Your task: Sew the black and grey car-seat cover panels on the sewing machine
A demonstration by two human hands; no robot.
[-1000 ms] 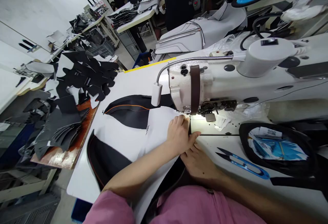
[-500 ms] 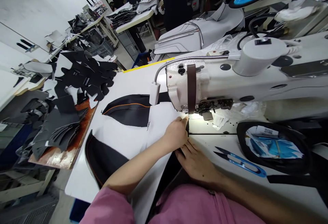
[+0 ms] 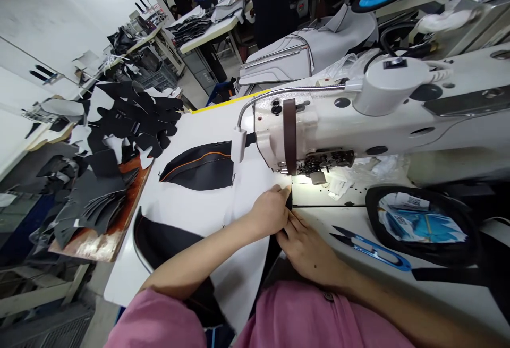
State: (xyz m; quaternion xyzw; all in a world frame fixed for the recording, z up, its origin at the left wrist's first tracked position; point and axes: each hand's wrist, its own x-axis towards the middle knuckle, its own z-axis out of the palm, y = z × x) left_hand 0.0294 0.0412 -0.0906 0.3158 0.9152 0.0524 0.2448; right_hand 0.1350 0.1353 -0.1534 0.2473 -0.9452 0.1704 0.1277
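A white sewing machine (image 3: 326,119) stands over the work, its lamp lighting the needle area. My left hand (image 3: 271,209) is closed on the edge of a black and white fabric piece (image 3: 249,191) just below the needle area. Right beside it, my right hand (image 3: 305,244) has its bent fingers pressed together on the same edge, nearer my body. Dark fabric with orange stitching (image 3: 203,164) lies at the left of the machine head. Another dark part (image 3: 163,239) spreads under my left forearm.
Blue thread snips (image 3: 372,249) and a black-rimmed holder of blue packets (image 3: 422,220) lie to the right. Stacked dark cut pieces (image 3: 99,188) stand at the left. Grey covers (image 3: 279,61) lie behind the machine; a person in dark clothes (image 3: 266,2) is beyond.
The white fabric and its dark parts have shifted, with the lower end sliding toward my body. Both hands remain at the fabric edge. The view has moved slightly.
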